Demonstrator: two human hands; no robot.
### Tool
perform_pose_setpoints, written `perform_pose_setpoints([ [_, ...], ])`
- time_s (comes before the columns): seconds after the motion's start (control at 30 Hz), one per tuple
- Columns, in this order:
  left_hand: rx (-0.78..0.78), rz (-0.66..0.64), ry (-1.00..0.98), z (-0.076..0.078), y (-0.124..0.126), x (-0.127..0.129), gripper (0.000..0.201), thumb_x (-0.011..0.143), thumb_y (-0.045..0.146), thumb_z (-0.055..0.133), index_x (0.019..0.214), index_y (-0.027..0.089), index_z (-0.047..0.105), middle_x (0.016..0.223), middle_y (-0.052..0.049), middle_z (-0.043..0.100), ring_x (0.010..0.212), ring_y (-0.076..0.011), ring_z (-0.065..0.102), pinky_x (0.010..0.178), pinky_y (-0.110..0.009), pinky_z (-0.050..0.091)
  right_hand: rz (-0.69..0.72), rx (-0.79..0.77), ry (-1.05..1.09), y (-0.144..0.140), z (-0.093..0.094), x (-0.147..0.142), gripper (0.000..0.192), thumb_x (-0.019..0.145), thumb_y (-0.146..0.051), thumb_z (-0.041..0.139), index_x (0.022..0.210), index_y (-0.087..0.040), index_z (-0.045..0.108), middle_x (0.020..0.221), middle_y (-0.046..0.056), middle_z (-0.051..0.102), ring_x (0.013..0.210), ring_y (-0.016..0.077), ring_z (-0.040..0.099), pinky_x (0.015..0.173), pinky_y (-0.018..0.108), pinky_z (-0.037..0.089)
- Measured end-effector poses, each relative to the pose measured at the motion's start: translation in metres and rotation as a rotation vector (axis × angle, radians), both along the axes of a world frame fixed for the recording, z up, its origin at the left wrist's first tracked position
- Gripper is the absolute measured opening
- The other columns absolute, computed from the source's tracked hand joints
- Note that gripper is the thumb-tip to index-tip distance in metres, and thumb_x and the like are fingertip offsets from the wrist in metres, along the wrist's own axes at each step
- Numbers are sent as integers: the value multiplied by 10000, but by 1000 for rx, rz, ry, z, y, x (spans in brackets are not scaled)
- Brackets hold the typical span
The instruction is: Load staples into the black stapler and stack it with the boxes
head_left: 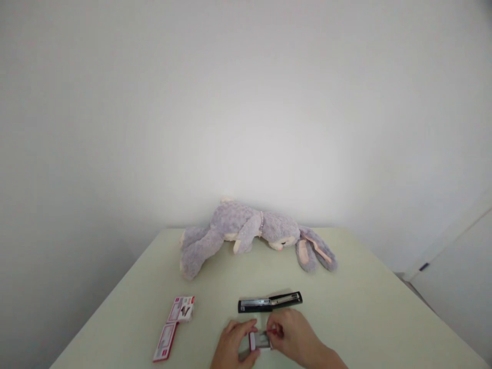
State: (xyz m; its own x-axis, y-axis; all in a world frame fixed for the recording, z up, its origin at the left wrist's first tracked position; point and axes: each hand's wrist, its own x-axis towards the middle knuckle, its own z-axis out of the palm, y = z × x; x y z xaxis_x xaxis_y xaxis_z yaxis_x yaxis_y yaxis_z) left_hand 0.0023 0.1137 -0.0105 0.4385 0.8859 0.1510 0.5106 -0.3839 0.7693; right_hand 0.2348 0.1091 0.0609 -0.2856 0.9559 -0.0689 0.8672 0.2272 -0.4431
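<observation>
Pale counter (369, 312), lower centre: small box (260, 340) gripped by left fingers (245, 326); right fingers (273, 319) pressed together at its edge; stapler (265, 302) opened above.

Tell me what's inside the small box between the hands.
Inside the small box, something grey shows, too blurred to identify; the right hand covers part of the right side.

There are two hands (232, 344) (291, 333), one stapler (258, 305), one box (252, 342), two printed packages (182, 309) (166, 342) and one plush rabbit (238, 220) (two ears (306, 256) (320, 247) showing).
</observation>
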Motion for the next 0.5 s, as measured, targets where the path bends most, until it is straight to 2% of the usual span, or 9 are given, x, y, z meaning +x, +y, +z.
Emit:
perform_pose_setpoints([
  [0.1,16,8,-5,0,-2,0,636,738,201,752,1350,329,629,1176,-23,749,1093,-243,659,1011,-401,525,-29,-16,25,-10,-1,11,163,854,-283,626,898,-280,783,744,-23,773,656,149,686,604,223,392],
  [0.17,36,3,-7,0,-3,-1,593,775,239,741,1350,330,629,1186,-25,747,1101,-242,655,1018,-405,521,-11,-21,40,-12,-3,11,177,850,-284,634,919,-313,795,794,-34,787,703,150,703,640,219,410],
  [0.3,42,-10,-8,1,-3,-1,566,781,252,734,1337,313,643,1215,-49,739,1124,-257,649,1033,-422,515,64,-12,45,-1,-5,-7,224,758,-229,672,901,-323,817,879,-7,811,832,208,733,741,255,436],
  [0.4,34,0,2,3,-2,0,560,765,257,742,1318,291,660,1210,-63,739,1112,-267,653,1020,-427,524,131,-18,46,10,-4,-21,205,707,-196,672,818,-286,820,803,25,807,798,243,736,733,282,436],
  [0.5,29,5,6,6,-2,1,561,742,270,759,1296,298,677,1209,-62,741,1090,-271,658,997,-420,536,154,-7,77,14,0,-23,189,703,-180,660,789,-269,803,781,21,798,768,231,723,724,283,426],
])
